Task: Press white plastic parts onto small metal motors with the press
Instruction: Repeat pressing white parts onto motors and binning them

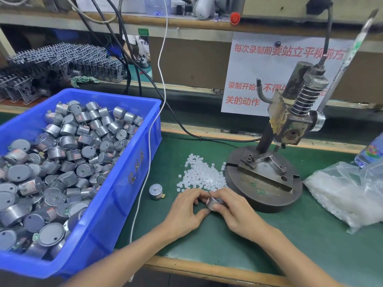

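Overflowing with small grey motors [68, 141], a blue plastic bin [132, 168] runs off the left edge. The left hand [185, 211] and right hand [235, 213] together pinch one round silver metal motor [214, 202], fingertips hiding its shaft, just before the loose white plastic parts [202, 175], beside the dark iron press [267, 181].

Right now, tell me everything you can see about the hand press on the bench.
The press is worn, dark metal and stands on the green mat. Its thick round base carries a bolted fixture plate with an angled nest that holds no motor. A leaning column bears a stained block head, a coil spring and a long lever slanting up to the right. The pile of white parts reaches the base's left edge. Nobody holds the lever.
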The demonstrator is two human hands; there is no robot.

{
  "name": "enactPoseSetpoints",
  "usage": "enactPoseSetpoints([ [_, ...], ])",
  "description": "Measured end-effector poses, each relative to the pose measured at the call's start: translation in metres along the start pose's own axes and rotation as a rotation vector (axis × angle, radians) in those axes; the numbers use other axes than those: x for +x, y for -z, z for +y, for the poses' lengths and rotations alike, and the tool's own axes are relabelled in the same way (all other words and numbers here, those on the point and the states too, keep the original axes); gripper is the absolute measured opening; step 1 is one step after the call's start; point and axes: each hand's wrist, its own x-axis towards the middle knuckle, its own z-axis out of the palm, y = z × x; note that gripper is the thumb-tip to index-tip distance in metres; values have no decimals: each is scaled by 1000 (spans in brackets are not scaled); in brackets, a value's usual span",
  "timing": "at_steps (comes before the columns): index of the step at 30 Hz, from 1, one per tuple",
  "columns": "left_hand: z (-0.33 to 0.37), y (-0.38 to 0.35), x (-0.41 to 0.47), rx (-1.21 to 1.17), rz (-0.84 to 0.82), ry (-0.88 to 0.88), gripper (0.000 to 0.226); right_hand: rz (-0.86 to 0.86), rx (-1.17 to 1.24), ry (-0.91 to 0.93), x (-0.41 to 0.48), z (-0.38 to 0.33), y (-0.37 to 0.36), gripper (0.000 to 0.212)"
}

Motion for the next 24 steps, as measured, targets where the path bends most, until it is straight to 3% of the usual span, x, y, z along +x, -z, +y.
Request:
enactPoseSetpoints([
  [13,0,-1,0,-13,4,38,19,117,174,-160,-5,7,-7,15],
  [24,0,0,0,10,-6,24,18,73,55,4,-4,2,-5,17],
])
